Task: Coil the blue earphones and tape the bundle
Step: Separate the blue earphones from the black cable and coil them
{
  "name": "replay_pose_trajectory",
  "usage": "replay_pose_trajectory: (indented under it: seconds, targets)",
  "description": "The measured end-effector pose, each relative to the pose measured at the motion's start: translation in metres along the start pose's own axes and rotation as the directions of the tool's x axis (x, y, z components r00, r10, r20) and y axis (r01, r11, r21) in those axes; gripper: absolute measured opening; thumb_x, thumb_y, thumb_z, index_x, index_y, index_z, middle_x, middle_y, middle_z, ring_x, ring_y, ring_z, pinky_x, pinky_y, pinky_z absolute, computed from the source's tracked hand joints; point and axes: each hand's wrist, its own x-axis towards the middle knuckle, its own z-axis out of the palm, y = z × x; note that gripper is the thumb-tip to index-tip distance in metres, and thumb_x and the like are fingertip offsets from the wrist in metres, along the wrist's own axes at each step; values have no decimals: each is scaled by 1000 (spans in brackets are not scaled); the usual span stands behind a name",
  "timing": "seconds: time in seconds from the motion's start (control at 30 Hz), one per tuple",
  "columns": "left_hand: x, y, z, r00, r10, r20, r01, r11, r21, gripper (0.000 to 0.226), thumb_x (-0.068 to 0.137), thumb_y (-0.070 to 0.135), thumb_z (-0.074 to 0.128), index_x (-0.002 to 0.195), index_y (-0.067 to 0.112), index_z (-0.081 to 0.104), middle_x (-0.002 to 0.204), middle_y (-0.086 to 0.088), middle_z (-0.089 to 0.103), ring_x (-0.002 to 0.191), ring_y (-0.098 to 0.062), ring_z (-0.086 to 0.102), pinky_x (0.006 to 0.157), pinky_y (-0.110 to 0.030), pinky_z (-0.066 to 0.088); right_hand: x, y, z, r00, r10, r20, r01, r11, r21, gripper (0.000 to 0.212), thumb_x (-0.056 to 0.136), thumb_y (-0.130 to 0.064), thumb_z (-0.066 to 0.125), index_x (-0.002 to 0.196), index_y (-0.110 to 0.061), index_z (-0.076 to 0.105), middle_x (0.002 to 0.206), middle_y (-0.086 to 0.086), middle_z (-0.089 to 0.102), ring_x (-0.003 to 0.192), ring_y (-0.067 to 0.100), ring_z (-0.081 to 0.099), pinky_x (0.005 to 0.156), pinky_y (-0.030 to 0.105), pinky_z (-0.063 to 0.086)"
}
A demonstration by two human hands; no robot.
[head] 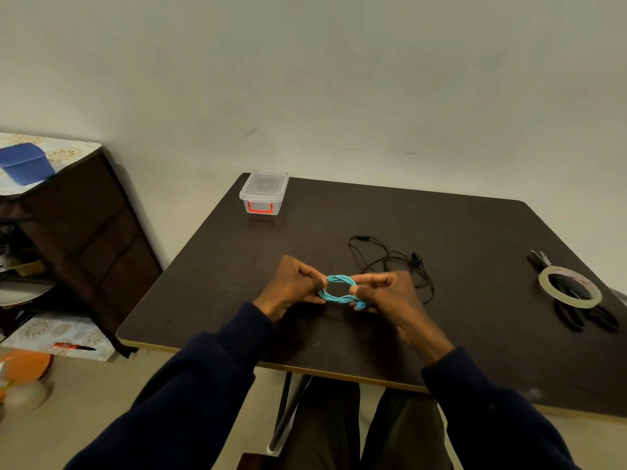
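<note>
The blue earphones (334, 296) form a small oval coil held just above the dark table (458, 239), near its front edge. My left hand (291, 286) pinches the coil's left end. My right hand (386, 293) pinches the right end, and a blue earbud (360, 304) pokes out under its fingers. A roll of clear tape (570, 287) lies far to the right, on top of black-handled scissors (576, 313).
Tangled black earphones (390, 262) lie just behind my right hand. A clear lidded box with red clips (264, 192) stands at the table's back left corner. A dark cabinet (78, 239) with a blue tub (25, 162) is off to the left.
</note>
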Motion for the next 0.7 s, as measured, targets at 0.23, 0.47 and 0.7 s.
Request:
replay_pose_trajectory:
  seconds: [0.23, 0.47, 0.7]
  targets:
    - [8, -21, 2, 993, 65, -95, -35, 959, 282, 7, 90, 7, 73, 85, 5, 78, 88, -11, 78, 74, -15, 77, 73, -36, 65, 7, 11, 18, 991, -121, -55, 77, 861, -503, 12, 85, -14, 76, 84, -26, 77, 66, -16, 70, 58, -7, 65, 47, 9, 44]
    - [6, -25, 6, 959, 245, -142, -108, 781, 615, 10, 87, 28, 78, 94, 22, 80, 87, 20, 71, 64, 8, 58, 60, -6, 49, -2, 20, 26, 934, -342, -103, 184, 708, -682, 15, 85, -23, 77, 101, -21, 80, 77, -16, 71, 60, -16, 56, 48, 0, 39]
    - [2, -36, 2, 935, 345, -85, -279, 862, 422, 18, 87, 17, 78, 104, 23, 79, 101, 10, 69, 88, 0, 60, 72, -10, 44, -3, 21, 25, 921, -387, -43, 219, 607, -764, 22, 91, -37, 69, 108, -25, 77, 100, -4, 68, 96, 14, 56, 80, 35, 51]
